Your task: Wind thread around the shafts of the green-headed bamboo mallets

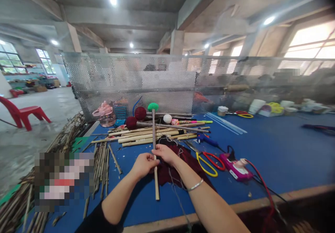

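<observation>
Upright between my hands is a wooden stick point(154, 130), grey-brown above and pale at its lower end, with a round green tuft point(153, 106) at its top. My left hand point(143, 165) pinches the stick's lower part. Slightly higher, my right hand point(165, 154), with a bangle on the wrist, is closed on it too. Under my right forearm lies dark maroon fabric point(192, 163) with loose grey string point(176, 188). Beyond the hands, pale sticks point(146, 136) lie in a pile, with dark red balls point(140, 113) and a white ball point(167, 119) behind them.
To the right are scissors point(206, 163) with yellow and red handles, a blue glue gun point(206, 139) and a purple power strip point(237, 168). Bundled twigs point(101, 166) lie left. A perforated metal screen point(125, 75) stands behind the blue table point(272, 149), near a pink-lidded jar point(106, 117).
</observation>
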{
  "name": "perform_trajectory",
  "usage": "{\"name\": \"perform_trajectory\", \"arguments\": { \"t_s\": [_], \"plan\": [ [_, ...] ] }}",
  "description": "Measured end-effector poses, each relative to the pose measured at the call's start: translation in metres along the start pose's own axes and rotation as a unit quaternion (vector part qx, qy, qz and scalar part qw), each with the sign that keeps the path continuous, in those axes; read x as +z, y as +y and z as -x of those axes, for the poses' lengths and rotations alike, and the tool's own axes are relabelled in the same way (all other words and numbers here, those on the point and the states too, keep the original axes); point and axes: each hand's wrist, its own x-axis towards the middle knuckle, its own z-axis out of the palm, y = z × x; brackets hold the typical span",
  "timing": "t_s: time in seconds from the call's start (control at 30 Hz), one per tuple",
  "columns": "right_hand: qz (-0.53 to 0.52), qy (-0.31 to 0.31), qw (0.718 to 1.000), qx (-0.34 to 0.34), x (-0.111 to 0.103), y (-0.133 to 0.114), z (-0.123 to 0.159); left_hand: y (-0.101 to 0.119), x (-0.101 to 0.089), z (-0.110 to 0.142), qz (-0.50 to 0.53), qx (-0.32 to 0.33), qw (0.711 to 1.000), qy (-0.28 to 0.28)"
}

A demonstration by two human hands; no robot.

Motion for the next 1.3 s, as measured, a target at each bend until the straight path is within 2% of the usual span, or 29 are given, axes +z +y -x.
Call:
{"name": "perform_trajectory", "arguments": {
  "t_s": [0.13,0.2,0.23,0.3,0.4,0.43,0.57,0.63,0.7,0.77,0.83,0.93,1.0,1.07,1.13,1.23,1.3],
  "plan": [
    [-0.035,-0.074,0.994,0.072,-0.003,-0.005,0.004,0.007,-0.009,0.006,0.164,-0.068,0.977,-0.120],
    [-0.047,-0.099,0.990,0.089,-0.002,-0.006,0.004,0.009,-0.014,0.008,0.198,-0.099,0.960,-0.169],
    [-0.048,-0.098,0.990,0.087,-0.001,-0.005,0.004,0.008,-0.015,0.008,0.200,-0.108,0.958,-0.177],
    [-0.046,-0.076,0.994,0.070,0.001,-0.003,0.002,0.006,-0.014,0.005,0.171,-0.102,0.969,-0.148],
    [-0.043,-0.048,0.997,0.050,0.003,-0.002,0.001,0.003,-0.009,0.003,0.110,-0.055,0.990,-0.063],
    [-0.045,-0.053,0.996,0.056,0.003,-0.004,0.001,0.004,-0.008,0.003,0.110,-0.048,0.991,-0.059],
    [-0.054,-0.110,0.988,0.089,-0.002,-0.012,0.005,0.013,-0.010,0.008,0.188,-0.086,0.966,-0.153],
    [-0.042,-0.110,0.990,0.077,-0.001,-0.012,0.006,0.014,-0.011,0.009,0.196,-0.110,0.959,-0.175],
    [-0.031,-0.092,0.994,0.052,0.002,-0.009,0.005,0.011,-0.011,0.007,0.161,-0.104,0.972,-0.139],
    [-0.031,-0.075,0.996,0.028,0.004,-0.006,0.003,0.007,-0.009,0.005,0.105,-0.065,0.990,-0.064],
    [-0.033,-0.078,0.996,0.036,0.003,-0.006,0.003,0.005,-0.007,0.004,0.082,-0.037,0.996,-0.028],
    [-0.051,-0.109,0.990,0.079,-0.004,-0.010,0.005,0.010,-0.008,0.007,0.144,-0.056,0.983,-0.100],
    [-0.058,-0.125,0.987,0.083,-0.008,-0.012,0.006,0.015,-0.010,0.010,0.191,-0.079,0.968,-0.143],
    [-0.043,-0.116,0.990,0.067,-0.008,-0.009,0.006,0.014,-0.010,0.010,0.193,-0.101,0.965,-0.148],
    [-0.018,-0.095,0.994,0.057,-0.006,-0.005,0.003,0.008,-0.009,0.007,0.141,-0.094,0.979,-0.110],
    [0.004,-0.069,0.996,0.055,-0.001,0.000,0.000,-0.002,-0.007,0.002,0.032,-0.032,0.999,-0.014],
    [0.001,-0.070,0.995,0.064,-0.001,-0.002,0.001,-0.003,-0.007,0.001,0.025,-0.020,0.999,-0.003]
  ]
}}
